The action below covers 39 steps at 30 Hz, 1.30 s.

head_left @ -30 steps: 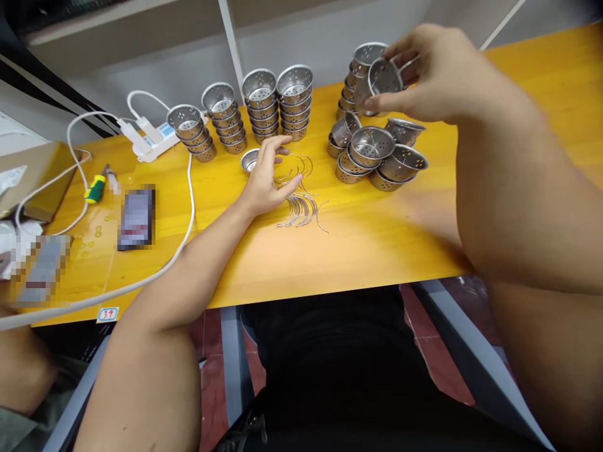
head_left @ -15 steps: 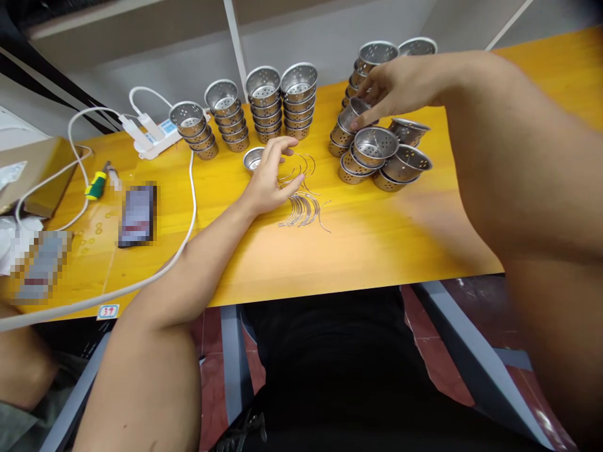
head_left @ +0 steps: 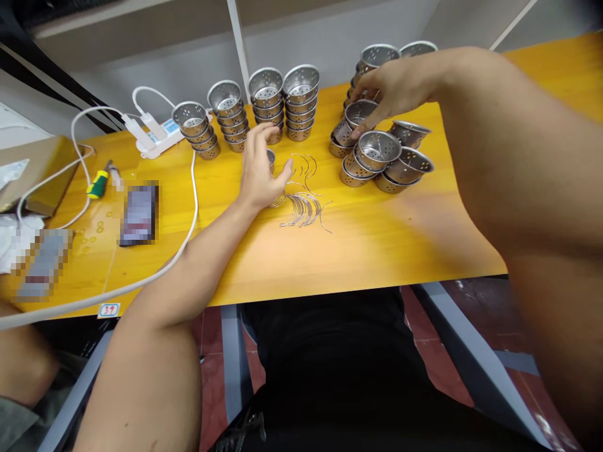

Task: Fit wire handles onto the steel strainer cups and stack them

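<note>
My right hand (head_left: 396,88) reaches over the right-hand group of cups, thumb and fingers gripping the rim of a perforated metal cup (head_left: 362,112). That cup is tilted and sits over another perforated cup on the table. More perforated cups (head_left: 377,149) stand and lean just in front of it. My left hand (head_left: 260,172) is raised with thumb and fingers apart, nothing visible in it. Behind its fingers a single small metal cup (head_left: 271,160) is mostly hidden. Thin curved metal wires (head_left: 304,209) lie in a bunch to the right of the left hand, with several loose ones around them.
Stacks of perforated cups (head_left: 300,103) line the back of the yellow table (head_left: 264,263). To the left are a power strip (head_left: 160,138), a white cable (head_left: 195,201), a green-and-yellow screwdriver (head_left: 97,185) and a blurred phone (head_left: 139,215). Another person's arm (head_left: 23,351) shows at lower left.
My left hand has shifted left and its fingers have lifted, now covering the single small cup. The cup in my right hand has tipped more upright.
</note>
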{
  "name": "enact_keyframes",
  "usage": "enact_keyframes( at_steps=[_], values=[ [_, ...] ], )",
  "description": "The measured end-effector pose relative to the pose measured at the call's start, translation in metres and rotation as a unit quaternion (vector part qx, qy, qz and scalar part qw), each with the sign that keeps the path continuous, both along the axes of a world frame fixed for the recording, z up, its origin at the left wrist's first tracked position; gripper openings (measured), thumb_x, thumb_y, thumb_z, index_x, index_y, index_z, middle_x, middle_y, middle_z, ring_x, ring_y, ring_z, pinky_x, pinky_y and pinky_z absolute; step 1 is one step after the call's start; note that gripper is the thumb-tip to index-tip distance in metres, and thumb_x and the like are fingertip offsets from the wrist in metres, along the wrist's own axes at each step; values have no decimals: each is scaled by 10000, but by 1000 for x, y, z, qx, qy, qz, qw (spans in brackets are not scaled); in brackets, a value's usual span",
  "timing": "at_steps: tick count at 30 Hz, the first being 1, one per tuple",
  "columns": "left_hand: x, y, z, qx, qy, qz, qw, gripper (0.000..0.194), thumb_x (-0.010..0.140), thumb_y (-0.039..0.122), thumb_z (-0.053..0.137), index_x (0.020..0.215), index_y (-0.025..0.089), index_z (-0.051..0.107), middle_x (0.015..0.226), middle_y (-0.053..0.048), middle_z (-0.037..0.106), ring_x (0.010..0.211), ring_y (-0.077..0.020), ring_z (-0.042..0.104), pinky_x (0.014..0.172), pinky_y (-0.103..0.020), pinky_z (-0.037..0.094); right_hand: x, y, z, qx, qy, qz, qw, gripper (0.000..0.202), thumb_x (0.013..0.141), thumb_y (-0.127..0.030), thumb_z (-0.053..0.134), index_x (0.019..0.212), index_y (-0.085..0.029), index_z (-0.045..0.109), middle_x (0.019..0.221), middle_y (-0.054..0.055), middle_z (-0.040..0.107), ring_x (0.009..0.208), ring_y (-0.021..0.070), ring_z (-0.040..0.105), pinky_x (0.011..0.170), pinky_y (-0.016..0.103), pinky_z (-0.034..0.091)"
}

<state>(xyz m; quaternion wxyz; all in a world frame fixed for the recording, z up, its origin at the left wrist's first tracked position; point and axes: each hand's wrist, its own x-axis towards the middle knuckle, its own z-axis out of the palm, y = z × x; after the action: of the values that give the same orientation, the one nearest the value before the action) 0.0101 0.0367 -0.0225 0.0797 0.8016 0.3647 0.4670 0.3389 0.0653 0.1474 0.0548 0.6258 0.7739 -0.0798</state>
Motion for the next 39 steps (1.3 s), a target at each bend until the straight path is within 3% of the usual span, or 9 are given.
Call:
enact_keyframes(
  at_steps=[5,10,13,15,18,21,24,32,39],
  values=[
    [-14,16,-15,-32,0,91,995,704,1089,547,748,1658,282,428,1783,-118,506,1838,-325,251,1573,-679,215,1,-16,7,24,84,-18,996,932,936,-602,961,1682,-119,680,1559,166,763,1218,271,781,1206,436,574],
    [-20,31,-40,-90,-50,140,985,994,834,342,998,1629,252,407,1782,-202,473,1759,-448,405,1523,-744,307,-2,-41,20,133,158,5,978,638,1033,-445,935,1529,-71,791,1391,227,806,1196,340,768,1126,529,587],
    [-25,38,-51,-122,-76,117,983,1014,802,269,1006,1603,325,386,1743,-206,545,1646,-450,568,1439,-773,423,-11,-64,20,179,233,66,954,489,1054,-363,891,1441,-71,826,1188,208,824,1041,314,762,997,519,614],
    [-28,40,-49,-132,-78,101,983,993,816,273,1002,1589,343,383,1717,-194,579,1602,-433,622,1417,-770,451,-18,-81,9,147,256,132,946,482,1032,-424,888,1400,-117,831,1101,159,811,945,287,752,932,501,620],
    [-27,37,-36,-114,-74,74,988,1015,833,367,1021,1611,327,371,1715,-182,575,1653,-406,586,1474,-714,406,-27,-102,-23,8,197,261,945,744,920,-574,925,1546,-208,756,1353,154,789,974,311,777,927,519,659],
    [-18,32,-25,-66,-65,0,996,1083,880,565,991,1684,349,298,1741,-165,543,1693,-379,552,1499,-635,396,-30,-109,-62,-71,142,332,930,918,851,-502,930,1701,-301,648,1547,152,719,1096,354,793,945,499,676],
    [-7,27,-22,-39,-36,-76,996,1151,892,732,930,1736,357,243,1725,-162,550,1664,-384,583,1476,-602,426,-32,-106,-89,-75,152,365,916,815,935,-358,784,1731,-265,634,1588,174,689,1203,361,770,1025,487,645],
    [-8,29,-29,-34,-3,-109,993,1155,894,851,855,1765,352,284,1789,-160,503,1690,-410,556,1468,-589,439,-55,-98,-108,-7,176,361,916,305,1108,-288,641,1325,-214,842,1332,139,735,1086,274,708,904,372,511],
    [-9,28,-28,-39,-6,-106,994,1120,892,821,879,1736,326,334,1752,-171,543,1655,-394,591,1445,-586,470,-70,-109,-117,76,189,369,907,210,1150,-246,608,1136,-191,810,1243,109,723,925,195,603,706,311,309]
  ],
)
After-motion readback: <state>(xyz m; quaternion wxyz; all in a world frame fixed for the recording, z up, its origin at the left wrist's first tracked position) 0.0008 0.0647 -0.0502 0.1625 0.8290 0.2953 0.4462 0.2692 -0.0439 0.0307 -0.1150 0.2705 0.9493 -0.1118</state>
